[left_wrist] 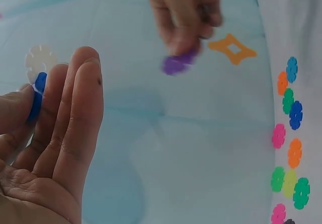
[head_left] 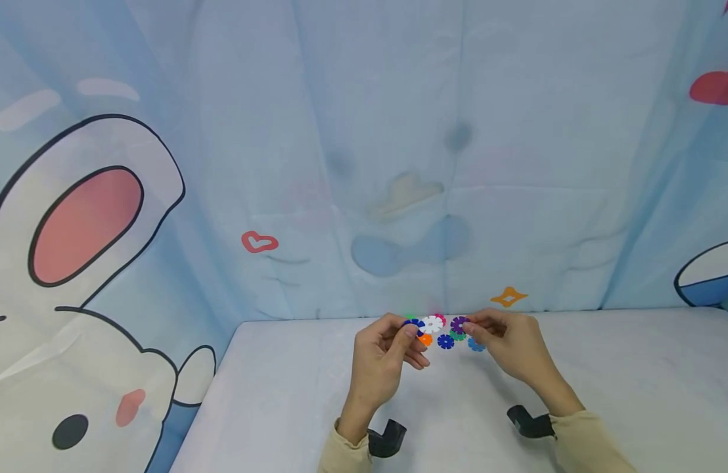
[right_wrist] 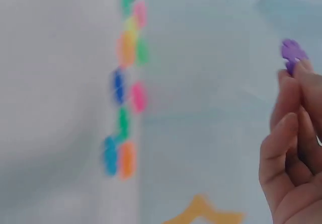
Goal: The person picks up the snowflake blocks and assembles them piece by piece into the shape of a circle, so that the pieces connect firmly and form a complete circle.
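My left hand (head_left: 408, 330) pinches a dark blue snowflake disc (head_left: 412, 324) that is joined to a white disc (head_left: 433, 323). In the left wrist view the blue disc (left_wrist: 36, 95) sits between thumb and fingers (left_wrist: 75, 108), with the white disc (left_wrist: 39, 59) sticking out above. My right hand (head_left: 469, 326) pinches a purple disc (head_left: 458, 324) at its fingertips, just right of the white one and a small gap away. The right wrist view shows the purple disc (right_wrist: 292, 53) above the fingertips (right_wrist: 287, 103). Both hands hover above the white table (head_left: 606, 381).
Several loose coloured discs lie on the table behind the hands, among them a blue one (head_left: 445, 341), a green one (head_left: 457, 336) and an orange one (head_left: 425, 339). They show as a row in the left wrist view (left_wrist: 289, 133). A cartoon-printed blue cloth (head_left: 364, 164) hangs behind.
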A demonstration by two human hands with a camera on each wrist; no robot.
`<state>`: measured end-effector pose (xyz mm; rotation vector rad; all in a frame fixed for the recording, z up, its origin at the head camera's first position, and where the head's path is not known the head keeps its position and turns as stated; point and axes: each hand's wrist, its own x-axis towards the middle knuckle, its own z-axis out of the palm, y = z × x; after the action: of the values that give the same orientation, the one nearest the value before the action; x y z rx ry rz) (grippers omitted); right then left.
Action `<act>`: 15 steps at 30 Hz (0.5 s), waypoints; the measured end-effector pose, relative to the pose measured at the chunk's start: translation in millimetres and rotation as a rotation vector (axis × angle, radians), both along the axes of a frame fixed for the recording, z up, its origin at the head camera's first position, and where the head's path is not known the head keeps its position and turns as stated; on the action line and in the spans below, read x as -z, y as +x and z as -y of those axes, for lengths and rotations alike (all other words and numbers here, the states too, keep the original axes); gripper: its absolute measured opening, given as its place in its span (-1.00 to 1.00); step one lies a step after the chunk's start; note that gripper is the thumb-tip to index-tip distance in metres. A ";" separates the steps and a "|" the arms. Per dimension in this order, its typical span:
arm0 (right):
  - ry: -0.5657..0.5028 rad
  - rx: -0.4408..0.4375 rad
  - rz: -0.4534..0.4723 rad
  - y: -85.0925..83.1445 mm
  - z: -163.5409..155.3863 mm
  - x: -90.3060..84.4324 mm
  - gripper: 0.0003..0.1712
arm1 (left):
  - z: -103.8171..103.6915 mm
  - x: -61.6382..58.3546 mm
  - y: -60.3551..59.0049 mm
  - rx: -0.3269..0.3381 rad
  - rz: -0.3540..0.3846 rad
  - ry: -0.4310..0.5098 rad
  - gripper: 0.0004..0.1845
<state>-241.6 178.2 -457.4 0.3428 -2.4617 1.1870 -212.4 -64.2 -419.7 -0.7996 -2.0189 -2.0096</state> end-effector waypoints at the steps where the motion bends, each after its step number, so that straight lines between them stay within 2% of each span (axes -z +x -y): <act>1: -0.016 0.007 -0.015 3.5 1.7 -6.1 -0.85 | 0.3 -0.8 0.5 -0.008 -0.001 -0.005 -0.78; 8: -0.119 -0.028 -0.099 28.6 15.1 -41.1 -0.83 | -0.5 -5.1 3.6 -0.041 -0.039 -0.013 -0.79; 15: -0.174 -0.118 -0.162 39.6 21.0 -54.5 -0.85 | -4.5 -7.2 7.3 -0.052 -0.059 0.014 -0.78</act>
<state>-202.0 157.2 -402.9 0.5183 -2.2083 1.3536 -205.1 -59.7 -412.5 -0.7858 -1.9708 -1.9474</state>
